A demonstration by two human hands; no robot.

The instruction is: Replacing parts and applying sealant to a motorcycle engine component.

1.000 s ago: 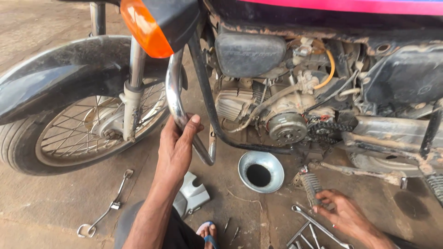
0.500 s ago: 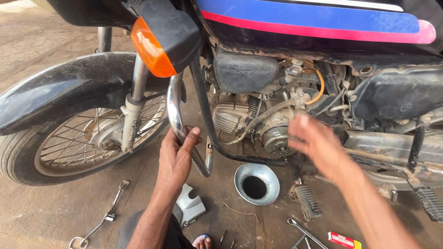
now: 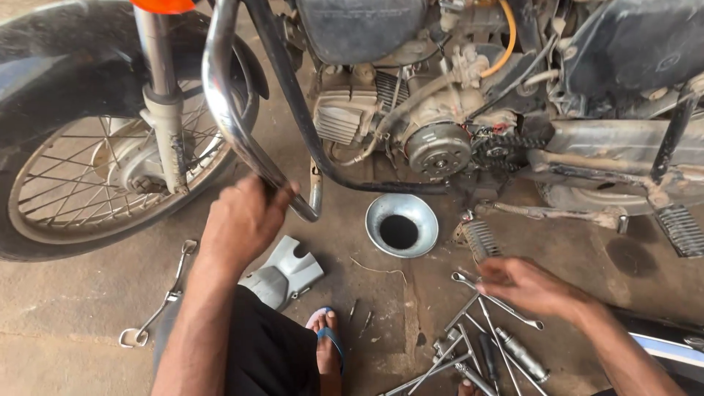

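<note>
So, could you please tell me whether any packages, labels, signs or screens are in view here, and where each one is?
None in view: only the motorcycle engine, a metal funnel, loose wrenches on the ground, a grey cover; the left hand grips the chrome crash bar, the right hand touches a wrench.

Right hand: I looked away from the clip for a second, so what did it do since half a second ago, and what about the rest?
The right hand came down from the engine to the wrenches on the ground and touches them. The left hand stayed on the chrome crash bar. The metal funnel and grey cover lie as before.
</note>
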